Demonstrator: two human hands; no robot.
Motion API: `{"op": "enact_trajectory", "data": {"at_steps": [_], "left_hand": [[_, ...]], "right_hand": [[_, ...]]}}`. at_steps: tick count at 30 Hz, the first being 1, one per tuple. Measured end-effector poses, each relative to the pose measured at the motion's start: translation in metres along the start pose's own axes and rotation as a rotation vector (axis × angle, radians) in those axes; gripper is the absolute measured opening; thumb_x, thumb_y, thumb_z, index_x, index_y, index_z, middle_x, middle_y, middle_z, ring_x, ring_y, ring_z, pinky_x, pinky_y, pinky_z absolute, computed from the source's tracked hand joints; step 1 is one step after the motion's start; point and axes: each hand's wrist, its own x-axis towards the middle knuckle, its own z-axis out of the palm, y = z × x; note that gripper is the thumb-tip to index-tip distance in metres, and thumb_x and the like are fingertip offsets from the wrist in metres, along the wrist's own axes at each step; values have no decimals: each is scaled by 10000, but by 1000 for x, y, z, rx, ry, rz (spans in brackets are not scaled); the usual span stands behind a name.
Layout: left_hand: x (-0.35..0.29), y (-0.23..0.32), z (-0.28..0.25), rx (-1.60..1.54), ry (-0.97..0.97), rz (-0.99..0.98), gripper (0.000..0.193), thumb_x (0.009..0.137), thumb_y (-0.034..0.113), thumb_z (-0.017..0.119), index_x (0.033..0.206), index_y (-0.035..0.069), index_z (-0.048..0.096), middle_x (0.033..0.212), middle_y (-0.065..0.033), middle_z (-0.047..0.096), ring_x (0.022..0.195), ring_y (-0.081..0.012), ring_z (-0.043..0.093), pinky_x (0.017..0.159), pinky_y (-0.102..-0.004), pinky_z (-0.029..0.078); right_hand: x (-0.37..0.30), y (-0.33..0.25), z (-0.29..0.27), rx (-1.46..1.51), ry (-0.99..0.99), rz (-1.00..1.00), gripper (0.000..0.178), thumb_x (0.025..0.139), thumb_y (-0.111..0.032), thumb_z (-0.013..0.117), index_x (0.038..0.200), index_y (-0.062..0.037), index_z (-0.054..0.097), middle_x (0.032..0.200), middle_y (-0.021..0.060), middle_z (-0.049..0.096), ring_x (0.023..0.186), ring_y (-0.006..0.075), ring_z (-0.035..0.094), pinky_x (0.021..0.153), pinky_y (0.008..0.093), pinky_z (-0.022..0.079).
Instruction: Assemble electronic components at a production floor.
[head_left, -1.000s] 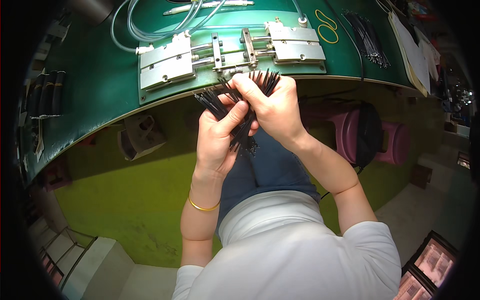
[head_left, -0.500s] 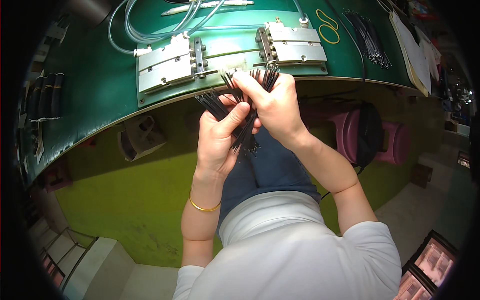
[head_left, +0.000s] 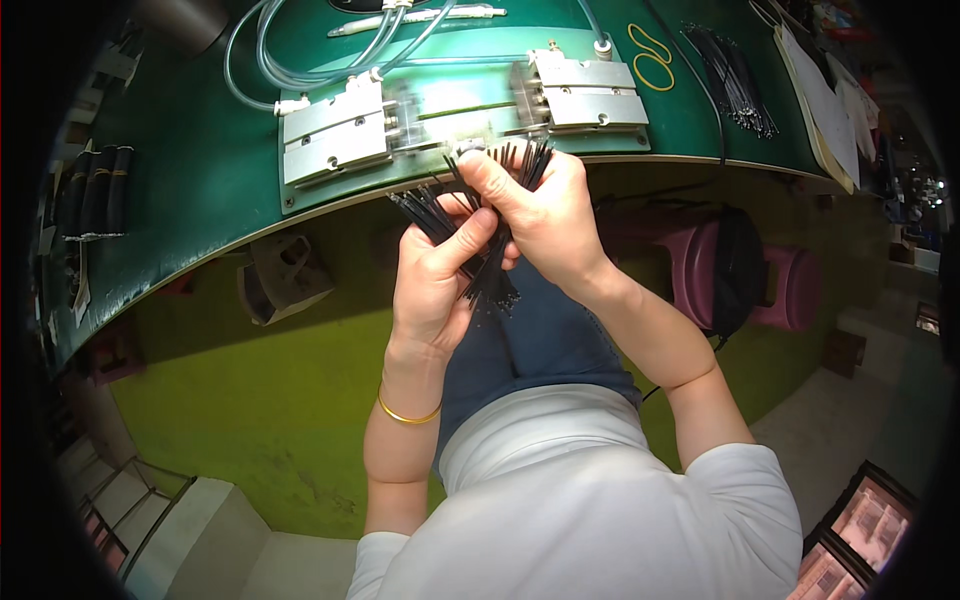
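My left hand is closed around a bundle of thin black wires, whose ends fan out past the thumb to the left. Higher and to the right, my right hand grips more black wires, with thumb and forefinger pinched at their upper ends. Wire ends hang below between the two hands. Just beyond the fingertips is a pneumatic fixture with a left silver block and a right silver block. Metal jaws between the blocks look blurred. What the pinching fingertips touch is partly hidden.
Clear air hoses coil behind the fixture on the green table. A pen, yellow rubber bands and another black wire bundle lie there too. Tied black bundles sit far left; a pink stool stands below.
The fixture's jaws, sharp before, are now blurred as if moving. The right fingertips have shifted slightly left and down; both hands keep their hold on the wires. The whole view has shifted slightly.
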Motion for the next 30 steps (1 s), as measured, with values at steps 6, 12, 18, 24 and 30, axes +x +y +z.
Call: {"op": "enact_trajectory", "data": {"at_steps": [6, 12, 18, 24, 30], "left_hand": [[-1, -2, 0, 0, -5, 15, 111, 803, 77, 582, 852, -7, 530, 715, -83, 583, 607, -143, 586, 568, -239, 500], [1, -4, 2, -32, 6, 17, 115, 798, 66, 587, 861, -9, 527, 712, -74, 574, 602, -146, 581, 565, -242, 496], [2, -5, 1, -7, 21, 8, 124, 795, 62, 589, 876, -10, 529, 714, -74, 576, 605, -144, 582, 570, -242, 497], [3, -4, 0, 2, 13, 0, 128, 791, 61, 592, 878, -14, 535, 722, -84, 583, 607, -143, 582, 576, -245, 498], [3, -2, 3, -5, 21, 8, 124, 787, 65, 597, 863, -15, 541, 707, -86, 584, 608, -146, 583, 570, -243, 493]], "right_hand": [[-3, -2, 4, -27, 64, 24, 219, 818, -172, 555, 714, 13, 613, 501, 0, 509, 363, 44, 438, 300, 185, 329], [-1, 0, 2, -18, 109, 41, 205, 807, -158, 557, 720, 18, 616, 496, 1, 507, 351, 47, 435, 292, 190, 324], [1, 2, 1, -20, 106, 17, 207, 798, -145, 560, 678, 17, 606, 472, -1, 493, 342, 45, 427, 284, 189, 304], [4, 4, 1, -4, 116, 7, 210, 798, -143, 568, 654, 6, 600, 470, -1, 500, 342, 41, 423, 284, 187, 296], [3, 5, 2, 22, 123, 1, 209, 801, -148, 576, 654, -1, 599, 490, 10, 523, 350, 38, 426, 292, 184, 300]]}}
